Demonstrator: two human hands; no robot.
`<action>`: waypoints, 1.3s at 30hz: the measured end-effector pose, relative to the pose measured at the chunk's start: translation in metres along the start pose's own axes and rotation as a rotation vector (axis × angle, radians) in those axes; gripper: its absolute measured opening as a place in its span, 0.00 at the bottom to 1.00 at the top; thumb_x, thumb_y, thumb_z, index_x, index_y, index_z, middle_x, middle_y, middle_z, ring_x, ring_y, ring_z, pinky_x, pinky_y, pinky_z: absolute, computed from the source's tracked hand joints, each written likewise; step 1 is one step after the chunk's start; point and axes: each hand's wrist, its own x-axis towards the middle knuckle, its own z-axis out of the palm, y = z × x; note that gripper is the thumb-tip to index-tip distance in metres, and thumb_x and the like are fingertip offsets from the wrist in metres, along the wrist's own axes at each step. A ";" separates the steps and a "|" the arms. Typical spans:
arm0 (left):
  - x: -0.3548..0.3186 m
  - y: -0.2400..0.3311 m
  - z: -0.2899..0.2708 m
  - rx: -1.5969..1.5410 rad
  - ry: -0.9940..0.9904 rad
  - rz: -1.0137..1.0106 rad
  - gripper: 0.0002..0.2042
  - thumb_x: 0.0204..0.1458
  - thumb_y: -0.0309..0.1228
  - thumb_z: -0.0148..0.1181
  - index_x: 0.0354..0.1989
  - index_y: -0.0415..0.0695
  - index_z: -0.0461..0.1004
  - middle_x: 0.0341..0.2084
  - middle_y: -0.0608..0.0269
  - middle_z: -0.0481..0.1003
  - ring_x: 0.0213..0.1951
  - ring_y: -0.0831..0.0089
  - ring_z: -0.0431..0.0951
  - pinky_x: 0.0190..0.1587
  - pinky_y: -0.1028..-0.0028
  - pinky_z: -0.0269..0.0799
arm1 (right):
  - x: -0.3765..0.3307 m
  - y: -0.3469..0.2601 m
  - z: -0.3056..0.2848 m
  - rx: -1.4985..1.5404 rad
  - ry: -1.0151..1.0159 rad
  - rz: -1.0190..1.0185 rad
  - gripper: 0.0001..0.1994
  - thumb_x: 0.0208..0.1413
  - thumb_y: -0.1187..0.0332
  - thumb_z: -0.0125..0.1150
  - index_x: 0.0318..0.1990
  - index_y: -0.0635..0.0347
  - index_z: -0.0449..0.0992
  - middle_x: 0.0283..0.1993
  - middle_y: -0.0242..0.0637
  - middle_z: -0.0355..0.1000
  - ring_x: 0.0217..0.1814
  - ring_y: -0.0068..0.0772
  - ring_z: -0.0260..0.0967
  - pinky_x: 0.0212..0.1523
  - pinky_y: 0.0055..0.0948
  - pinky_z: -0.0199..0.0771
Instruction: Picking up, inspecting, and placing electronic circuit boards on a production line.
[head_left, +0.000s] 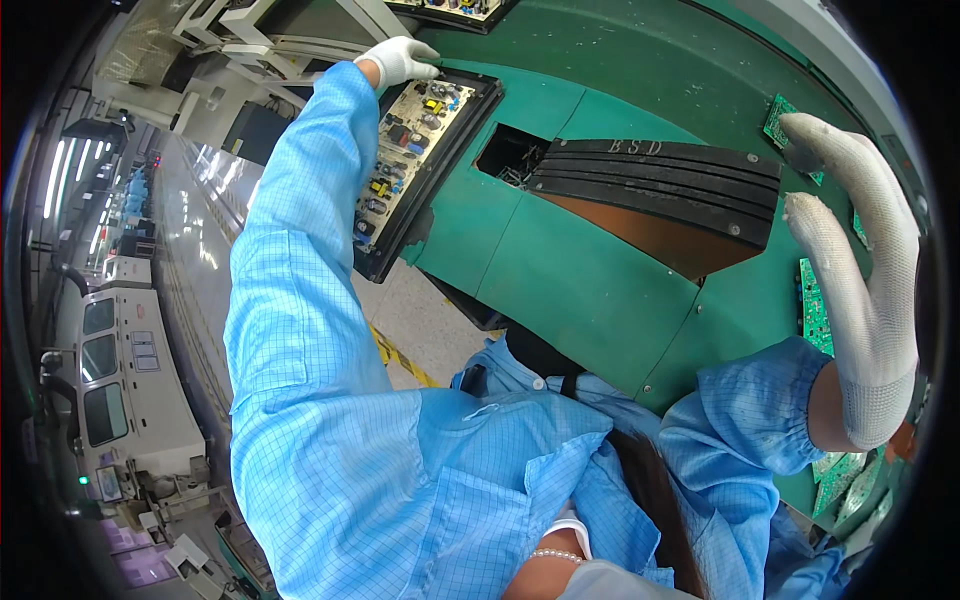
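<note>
1. Fingers (425, 52) of the left hand (398, 58), in a white knit glove, curled over the top edge of a black tray (470, 125) at the far end of the green worktop (590, 290); apparently gripping that rim, though the contact itself partly hidden.
2. Right hand (868, 290), gloved alike, raised near the right rim; fingers spread and released, holding nothing; fingertips close to a small green board (779, 118).
3. Lying in the tray: a pale circuit board (410, 155), studded with yellow, red and black parts.
4. Likely light and stiff, yet fragile; best taken by the bare edges, never by the parts; tray rim looks rigid and safe to grasp.
5. Black ribbed panel (660, 175) lying across a dark opening in the worktop; smooth, matt, slatted.
6. More green boards (815, 315) stacked along the right edge; flat, thin, glossy.
7. Blue checked sleeves, loose and soft.
</note>
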 end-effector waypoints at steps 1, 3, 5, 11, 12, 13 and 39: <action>0.001 -0.002 0.003 0.012 -0.051 -0.012 0.23 0.56 0.43 0.70 0.57 0.43 0.81 0.51 0.53 0.83 0.52 0.62 0.83 0.58 0.67 0.74 | 0.001 -0.001 0.000 -0.059 -0.015 -0.086 0.19 0.65 0.71 0.59 0.61 0.68 0.75 0.56 0.47 0.75 0.59 0.39 0.73 0.62 0.37 0.73; 0.003 -0.005 0.006 -0.019 -0.072 -0.028 0.23 0.55 0.42 0.71 0.56 0.44 0.81 0.50 0.53 0.83 0.52 0.62 0.83 0.58 0.67 0.74 | 0.004 -0.005 0.001 -0.065 -0.029 -0.105 0.19 0.65 0.71 0.59 0.61 0.67 0.75 0.55 0.46 0.75 0.59 0.38 0.73 0.62 0.36 0.72; 0.006 -0.005 0.003 -0.047 -0.072 -0.048 0.21 0.53 0.41 0.73 0.54 0.44 0.83 0.48 0.53 0.84 0.51 0.63 0.83 0.58 0.68 0.75 | 0.006 -0.008 0.003 0.045 -0.023 0.021 0.19 0.65 0.71 0.59 0.61 0.67 0.75 0.54 0.46 0.75 0.59 0.38 0.73 0.62 0.35 0.72; 0.018 0.005 -0.009 0.044 -0.131 -0.027 0.18 0.53 0.40 0.72 0.49 0.43 0.85 0.45 0.54 0.85 0.47 0.61 0.84 0.55 0.67 0.76 | 0.008 -0.006 0.009 0.123 -0.007 0.267 0.19 0.64 0.72 0.58 0.61 0.67 0.75 0.54 0.45 0.76 0.59 0.38 0.73 0.62 0.35 0.71; 0.018 0.007 -0.010 0.080 -0.132 -0.027 0.18 0.53 0.40 0.72 0.48 0.43 0.85 0.45 0.53 0.85 0.47 0.60 0.84 0.54 0.66 0.76 | 0.008 -0.006 0.010 0.121 -0.009 0.268 0.19 0.64 0.72 0.58 0.61 0.67 0.75 0.54 0.45 0.76 0.59 0.38 0.73 0.62 0.35 0.71; 0.017 0.008 -0.009 0.116 -0.121 -0.001 0.17 0.54 0.41 0.71 0.48 0.43 0.85 0.44 0.51 0.84 0.46 0.57 0.84 0.53 0.65 0.77 | 0.007 -0.006 0.009 0.116 -0.009 0.262 0.19 0.64 0.72 0.58 0.61 0.67 0.75 0.54 0.45 0.76 0.59 0.38 0.73 0.62 0.35 0.71; -0.057 -0.022 0.019 -0.307 0.198 -0.247 0.22 0.58 0.44 0.64 0.51 0.37 0.82 0.43 0.50 0.84 0.44 0.62 0.84 0.50 0.68 0.77 | 0.004 0.000 0.003 -0.129 -0.035 0.020 0.17 0.67 0.70 0.58 0.61 0.66 0.76 0.58 0.48 0.75 0.59 0.38 0.75 0.60 0.35 0.77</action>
